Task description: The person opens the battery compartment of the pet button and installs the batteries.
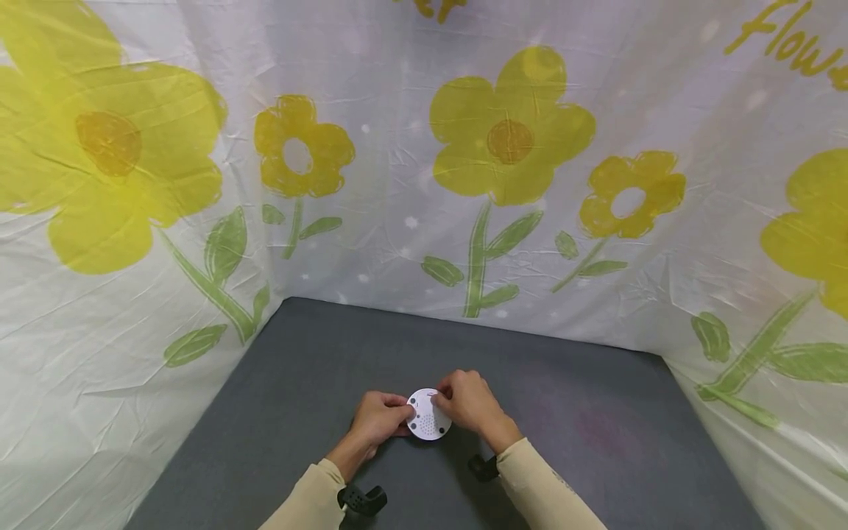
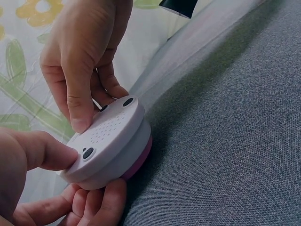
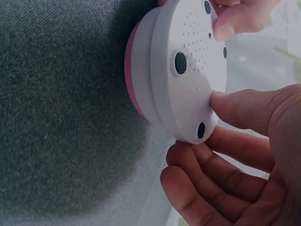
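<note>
Between both hands is a round white device (image 1: 429,427) with a perforated patch and several dark round feet on the face turned up. A pink band (image 2: 139,162) shows along its lower side in the left wrist view. My left hand (image 1: 380,420) pinches its left edge, thumb on the perforated face and fingers beneath. From the far right side my right hand (image 1: 472,401) grips the rim, its thumb (image 3: 235,107) pressed on the same face near a dark foot. The device is tilted, close above the grey cloth; whether it touches the cloth I cannot tell.
Dark grey cloth (image 1: 318,353) covers the table beneath the hands. White curtains (image 1: 391,243) with yellow flowers rise along the back and both sides. A black band (image 1: 362,501) is at the left wrist and another (image 1: 483,468) at the right.
</note>
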Demonstrator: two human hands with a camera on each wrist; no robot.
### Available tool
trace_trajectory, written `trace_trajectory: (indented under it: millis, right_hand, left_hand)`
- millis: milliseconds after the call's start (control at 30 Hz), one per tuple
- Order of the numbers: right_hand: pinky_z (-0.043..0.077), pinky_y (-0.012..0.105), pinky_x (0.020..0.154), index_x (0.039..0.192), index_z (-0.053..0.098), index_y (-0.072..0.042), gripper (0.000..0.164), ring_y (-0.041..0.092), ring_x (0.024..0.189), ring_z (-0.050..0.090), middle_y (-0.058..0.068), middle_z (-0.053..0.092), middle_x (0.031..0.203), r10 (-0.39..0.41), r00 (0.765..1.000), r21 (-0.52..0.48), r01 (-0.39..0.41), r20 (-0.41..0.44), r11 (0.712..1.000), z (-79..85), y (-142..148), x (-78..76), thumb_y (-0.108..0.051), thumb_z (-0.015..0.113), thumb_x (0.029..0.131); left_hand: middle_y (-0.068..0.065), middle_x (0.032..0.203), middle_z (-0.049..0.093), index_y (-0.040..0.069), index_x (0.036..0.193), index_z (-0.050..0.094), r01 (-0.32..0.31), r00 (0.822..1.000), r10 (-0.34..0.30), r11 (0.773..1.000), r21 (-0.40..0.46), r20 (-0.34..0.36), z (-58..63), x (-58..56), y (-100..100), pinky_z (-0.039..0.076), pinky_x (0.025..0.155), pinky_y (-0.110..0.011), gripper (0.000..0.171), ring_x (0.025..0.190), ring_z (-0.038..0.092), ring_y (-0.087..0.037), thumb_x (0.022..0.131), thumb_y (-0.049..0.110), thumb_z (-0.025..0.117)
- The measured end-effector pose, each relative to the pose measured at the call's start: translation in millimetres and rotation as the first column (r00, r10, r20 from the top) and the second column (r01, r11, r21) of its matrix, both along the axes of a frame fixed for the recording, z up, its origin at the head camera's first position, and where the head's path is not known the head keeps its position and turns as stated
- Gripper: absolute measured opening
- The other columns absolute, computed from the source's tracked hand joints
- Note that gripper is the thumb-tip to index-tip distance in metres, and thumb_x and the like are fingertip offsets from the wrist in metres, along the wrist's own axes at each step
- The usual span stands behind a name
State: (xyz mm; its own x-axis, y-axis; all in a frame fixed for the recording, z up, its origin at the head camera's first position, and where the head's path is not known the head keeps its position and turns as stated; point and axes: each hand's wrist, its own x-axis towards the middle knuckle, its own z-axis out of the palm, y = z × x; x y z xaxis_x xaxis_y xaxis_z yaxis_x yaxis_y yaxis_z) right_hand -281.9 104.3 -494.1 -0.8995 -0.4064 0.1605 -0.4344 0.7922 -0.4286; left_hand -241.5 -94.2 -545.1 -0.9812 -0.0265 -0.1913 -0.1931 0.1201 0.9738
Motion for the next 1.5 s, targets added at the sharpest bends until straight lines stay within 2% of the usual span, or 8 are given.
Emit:
trace_trajectory:
  millis: [200,567,767,900,1133,1267,1500]
  right_hand:
    - [0.063,0.033,0.068,0.102,0.085,-0.007,0.012,0.018,0.083,0.076,0.006,0.082,0.093,-0.025,0.999,-0.037,0.026,0.047,0.999,-0.4,11.3,2.9,-0.015,0.079,0.096]
    - [0.065,0.040,0.077,0.108,0.085,-0.008,0.017,0.020,0.089,0.076,0.004,0.083,0.099,-0.075,0.989,-0.055,0.082,0.126,0.995,1.0,34.8,5.8,-0.020,0.078,0.099]
    - [0.060,0.030,0.070,0.108,0.084,-0.004,0.020,0.012,0.079,0.073,0.003,0.082,0.092,0.000,0.986,-0.119,0.021,0.169,0.993,-5.5,36.8,10.9,-0.019,0.078,0.096]
    - [0.058,0.024,0.061,0.109,0.081,0.000,0.021,0.010,0.069,0.073,0.006,0.082,0.088,0.060,0.966,-0.208,-0.007,0.250,0.978,-11.7,34.3,14.8,-0.018,0.076,0.098]
    - [0.057,0.024,0.054,0.104,0.078,-0.001,0.013,0.013,0.061,0.072,0.008,0.079,0.077,0.103,0.932,-0.290,0.002,0.347,0.957,-23.5,29.3,17.9,-0.012,0.071,0.101]
    - [0.057,0.024,0.053,0.104,0.078,0.000,0.013,0.013,0.059,0.071,0.009,0.078,0.074,0.107,0.932,-0.320,0.011,0.347,0.947,-24.6,28.1,18.2,-0.009,0.069,0.101]
    - [0.053,0.024,0.054,0.106,0.079,-0.003,0.013,0.013,0.060,0.071,0.007,0.078,0.074,0.070,0.953,-0.313,0.028,0.296,0.949,-23.5,27.0,20.7,-0.011,0.071,0.101]
  left_hand:
    - [-0.018,0.106,0.078,-0.010,0.117,0.076,-0.010,1.000,0.010,1.000,-0.003,0.021,-0.4,1.7,2.1,0.070,0.074,-0.036,0.031,0.086,0.077,-0.022,0.091,0.006,0.078]
    - [-0.018,0.107,0.078,-0.010,0.119,0.075,-0.023,0.999,0.023,1.000,0.006,0.026,-1.1,-3.5,2.3,0.070,0.075,-0.035,0.031,0.087,0.077,-0.021,0.091,0.004,0.078]
    - [-0.018,0.107,0.078,-0.009,0.118,0.075,-0.025,0.999,0.025,1.000,0.001,0.032,-2.2,-3.3,2.0,0.070,0.075,-0.035,0.031,0.088,0.077,-0.022,0.091,0.005,0.078]
    - [-0.018,0.107,0.078,-0.008,0.119,0.075,-0.028,0.999,0.028,1.000,-0.006,0.037,-2.4,-3.0,2.1,0.070,0.076,-0.035,0.031,0.088,0.077,-0.021,0.091,0.006,0.078]
    - [-0.018,0.107,0.078,-0.009,0.119,0.075,-0.019,1.000,0.019,1.000,-0.008,0.020,-2.8,-2.7,2.3,0.070,0.075,-0.036,0.030,0.088,0.076,-0.022,0.092,0.006,0.078]
    - [-0.017,0.108,0.077,-0.008,0.120,0.075,-0.005,1.000,0.005,1.000,-0.011,0.002,-2.7,-2.5,1.4,0.070,0.078,-0.037,0.030,0.091,0.076,-0.023,0.094,0.006,0.078]
    - [-0.019,0.111,0.077,-0.011,0.126,0.072,0.019,0.999,-0.018,1.000,0.015,-0.026,-0.1,-0.1,-1.2,0.070,0.084,-0.040,0.034,0.096,0.077,-0.025,0.097,0.006,0.077]
